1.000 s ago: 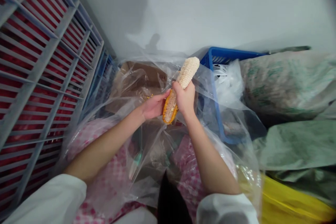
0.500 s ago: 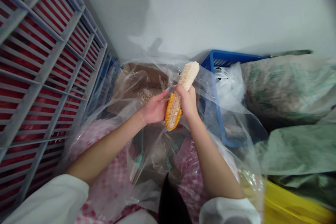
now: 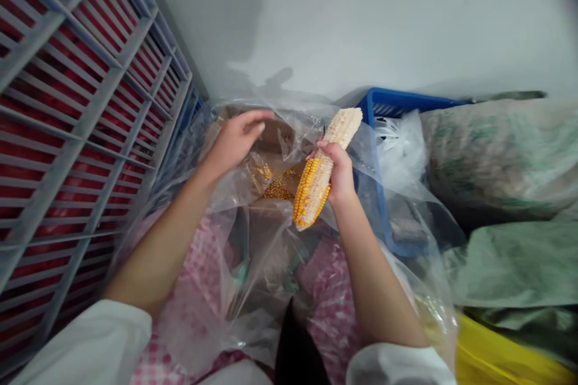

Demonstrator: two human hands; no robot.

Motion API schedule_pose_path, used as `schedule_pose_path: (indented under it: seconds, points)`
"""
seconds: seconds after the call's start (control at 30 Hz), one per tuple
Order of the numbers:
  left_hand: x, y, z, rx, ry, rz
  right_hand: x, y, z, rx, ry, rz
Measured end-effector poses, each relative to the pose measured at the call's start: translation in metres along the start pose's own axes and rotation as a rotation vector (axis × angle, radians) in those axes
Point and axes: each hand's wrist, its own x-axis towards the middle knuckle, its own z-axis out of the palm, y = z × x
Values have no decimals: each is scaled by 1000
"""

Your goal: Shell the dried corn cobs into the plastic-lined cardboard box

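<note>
My right hand is wrapped round the middle of a corn cob. The cob's upper half is stripped bare and pale, its lower half carries yellow kernels. My left hand hovers to the left over a clear plastic bag, fingers loosely curled, holding nothing that I can see. Loose yellow kernels lie in the bag, inside a brown cardboard box between the two hands.
A grey rack of red crates stands at the left. A blue plastic basket sits behind the cob. Woven sacks are piled at the right, above a yellow bin. A white wall is behind.
My left hand has come off the cob and moved up and left over the bag. The right hand has shifted the cob slightly right. Loose kernels now show in the bag.
</note>
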Motion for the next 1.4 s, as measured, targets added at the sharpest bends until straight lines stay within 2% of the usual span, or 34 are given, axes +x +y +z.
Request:
schedule_pose_path:
  seconds: [0.07, 0.13, 0.2, 0.23, 0.3, 0.43, 0.47, 0.53, 0.7, 1.13, 1.2, 1.4]
  points:
    - [-2, -7, -10, 225, -72, -55, 1, 1, 0, -28, 14, -12]
    - [-7, -12, -13, 367, -196, -209, 2, 2, 0, -70, 31, -37]
    - [-9, -10, -15, 263, -305, -288, 2, 5, 0, -98, 41, -59]
    - [-9, -6, -16, 103, -339, -279, 3, 6, 0, -103, 42, -62]
    - [-9, 6, -17, -426, -430, -263, 3, 7, 1, -102, 41, -53]
    - [-11, 27, -14, -1325, -685, -346, 2, 8, 3, -79, 58, -47]
    - [-12, 29, -11, -1479, -737, -372, 2, 8, 4, -69, 65, -47]
    - [-15, 30, -7, -1636, -777, -418, 2, 7, 4, -46, 75, -42]
    - [-18, 28, -3, -1740, -809, -450, 0, 6, 5, -13, 79, -32]
    - [-18, 29, -1, -1766, -794, -469, 1, 8, 6, -19, 70, -50]
    - [-17, 27, 1, -1763, -724, -484, 2, 8, 5, -39, 75, -48]
    - [-13, 13, 9, -1816, -405, -585, 2, 8, 5, -75, 98, -47]
